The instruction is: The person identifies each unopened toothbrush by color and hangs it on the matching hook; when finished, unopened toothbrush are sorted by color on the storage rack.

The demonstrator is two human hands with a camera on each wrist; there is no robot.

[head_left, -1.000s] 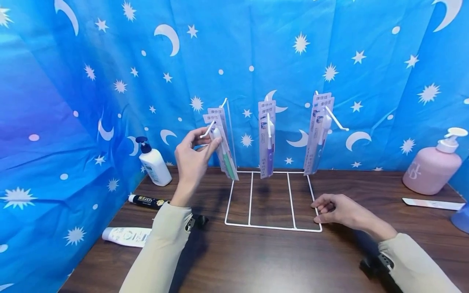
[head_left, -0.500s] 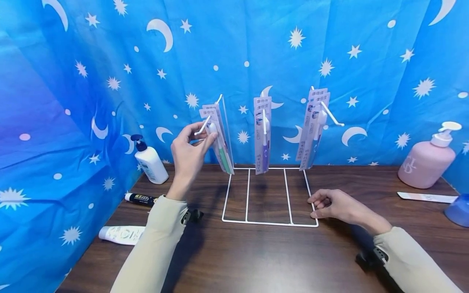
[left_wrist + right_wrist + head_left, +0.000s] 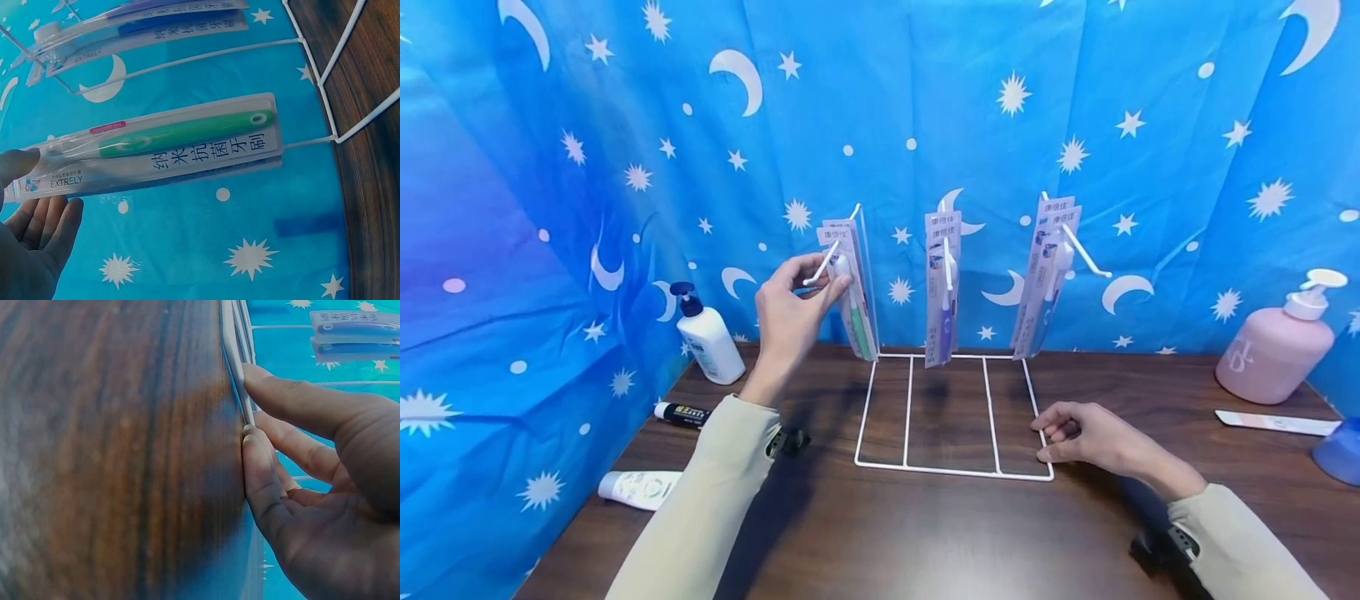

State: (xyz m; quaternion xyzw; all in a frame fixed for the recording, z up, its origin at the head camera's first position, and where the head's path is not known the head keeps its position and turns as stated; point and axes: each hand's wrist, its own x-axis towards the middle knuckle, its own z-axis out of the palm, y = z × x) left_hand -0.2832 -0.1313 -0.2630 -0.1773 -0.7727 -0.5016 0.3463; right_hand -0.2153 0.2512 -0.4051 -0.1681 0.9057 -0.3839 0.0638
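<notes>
My left hand [image 3: 792, 315] pinches the upper part of a packaged green toothbrush [image 3: 859, 321], thumb on its front and fingers behind. That pack hangs on the left hook of a white wire rack [image 3: 955, 471], in front of another pack. In the left wrist view, the green toothbrush [image 3: 194, 134] shows through clear plastic. My right hand [image 3: 1097, 435] holds the right side wire of the rack's base between thumb and fingers; the right wrist view shows this wire [image 3: 232, 347] up close. Packaged purple toothbrushes [image 3: 945, 312] hang on the middle hook, blue ones [image 3: 1047, 292] on the right.
Left of the rack are a white pump bottle [image 3: 713, 343], a black tube [image 3: 682, 413] and a white tube [image 3: 638, 489]. A pink pump bottle [image 3: 1273, 354], a flat white box [image 3: 1276, 423] and a blue cup [image 3: 1341, 450] stand or lie at right. A blue curtain [image 3: 880, 100] rises behind.
The head view shifts slightly. The front green toothbrush pack sits a little closer to the pack behind it, my left hand still on it. My right hand stays on the base wire.
</notes>
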